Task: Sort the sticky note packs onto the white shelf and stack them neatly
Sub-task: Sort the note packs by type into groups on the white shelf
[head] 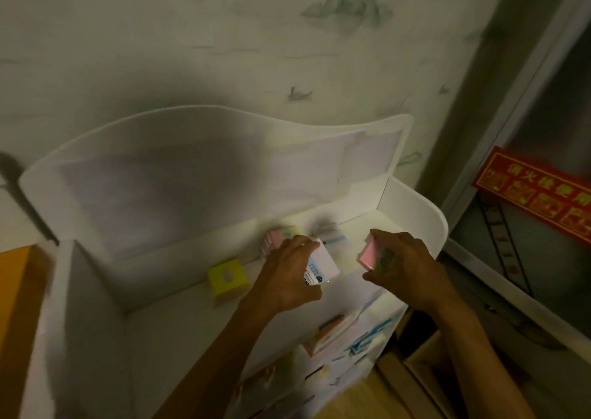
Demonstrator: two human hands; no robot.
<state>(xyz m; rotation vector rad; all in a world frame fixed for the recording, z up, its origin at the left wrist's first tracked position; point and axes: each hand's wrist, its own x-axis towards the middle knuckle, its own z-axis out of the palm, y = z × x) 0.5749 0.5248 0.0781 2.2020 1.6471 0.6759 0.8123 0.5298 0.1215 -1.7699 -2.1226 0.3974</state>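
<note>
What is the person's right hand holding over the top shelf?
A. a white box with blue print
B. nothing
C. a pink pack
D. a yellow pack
C: the right hand grips a pink pack, while the yellow pack sits alone on the white shelf and the left hand holds the white box.

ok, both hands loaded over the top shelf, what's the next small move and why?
Probably set the pink pack in the right hand down on the bare right end of the white shelf. The left hand grips a white pack mid-shelf, a pink stack sits behind it, and a yellow pack lies further left, so the right end looks free.
</note>
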